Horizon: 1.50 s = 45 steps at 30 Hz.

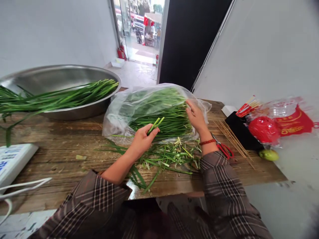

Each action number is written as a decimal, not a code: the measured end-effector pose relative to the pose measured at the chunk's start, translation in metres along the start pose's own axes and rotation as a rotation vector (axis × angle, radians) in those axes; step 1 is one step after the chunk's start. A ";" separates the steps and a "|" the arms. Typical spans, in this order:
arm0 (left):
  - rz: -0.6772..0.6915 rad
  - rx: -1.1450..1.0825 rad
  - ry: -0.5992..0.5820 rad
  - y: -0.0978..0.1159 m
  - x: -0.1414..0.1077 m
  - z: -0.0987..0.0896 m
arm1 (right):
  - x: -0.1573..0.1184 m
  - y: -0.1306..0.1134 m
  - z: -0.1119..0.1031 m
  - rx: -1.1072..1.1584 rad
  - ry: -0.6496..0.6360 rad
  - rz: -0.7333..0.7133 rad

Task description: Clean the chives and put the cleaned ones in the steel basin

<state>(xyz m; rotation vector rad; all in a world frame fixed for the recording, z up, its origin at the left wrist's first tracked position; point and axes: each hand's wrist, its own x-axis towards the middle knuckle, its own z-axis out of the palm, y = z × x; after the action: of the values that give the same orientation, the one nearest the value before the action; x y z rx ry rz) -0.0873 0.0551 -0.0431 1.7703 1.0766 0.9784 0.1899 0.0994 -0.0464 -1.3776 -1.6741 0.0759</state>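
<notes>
Green stalks [159, 122] slant away rightward, left hand [142, 139] pinching them, right hand [196, 117] half open

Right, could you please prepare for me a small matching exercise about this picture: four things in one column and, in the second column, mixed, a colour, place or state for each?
Things:
1. left grip
2. metal bowl
3. scissors
4. plastic bag

Descriptions:
A. see-through, partly over a green bundle
B. red-handled
C. pinching thin green stalks
D. silver-coloured, with long leaves inside

Right pairs: 1-C, 2-D, 3-B, 4-A
</notes>
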 end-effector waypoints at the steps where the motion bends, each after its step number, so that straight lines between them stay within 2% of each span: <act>1: -0.009 -0.005 0.002 0.000 0.000 0.000 | 0.006 0.006 0.003 0.034 -0.001 0.030; 6: -0.038 -0.017 0.004 -0.002 0.001 -0.002 | 0.020 0.033 0.016 0.166 0.030 0.147; 11: -0.039 -0.019 0.002 -0.004 0.002 -0.003 | 0.023 0.040 0.019 0.182 0.024 0.171; 17: -0.036 -0.032 0.013 -0.004 0.002 -0.003 | 0.008 0.011 -0.002 -0.011 0.106 0.084; 21: -0.013 -0.001 0.029 -0.002 0.002 -0.001 | -0.014 -0.015 -0.022 -0.100 0.155 0.103; 23: 0.007 0.019 0.028 -0.002 0.001 0.000 | -0.025 -0.022 -0.024 -0.101 0.137 0.114; 28: -0.003 0.032 0.022 -0.003 0.001 0.001 | -0.040 -0.020 0.000 -0.082 0.064 0.127; 33: -0.013 0.010 0.039 -0.003 0.001 -0.001 | -0.042 -0.018 0.021 -0.138 0.041 0.110; 36: -0.020 -0.012 0.056 -0.002 0.001 -0.001 | -0.043 -0.025 0.017 0.000 0.042 0.160; 39: -0.015 -0.040 0.085 -0.001 0.001 -0.002 | -0.047 -0.033 0.005 0.235 0.031 0.204; 42: 0.018 -0.072 0.132 -0.001 -0.001 -0.003 | -0.052 -0.038 -0.009 0.501 -0.111 0.280; 45: 0.058 -0.153 0.162 0.001 -0.003 -0.003 | -0.055 -0.038 -0.015 0.633 -0.246 0.332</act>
<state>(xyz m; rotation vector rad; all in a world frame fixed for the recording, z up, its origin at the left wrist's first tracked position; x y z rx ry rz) -0.0907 0.0533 -0.0420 1.6277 1.0248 1.2247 0.1682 0.0343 -0.0496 -1.1607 -1.4138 0.9174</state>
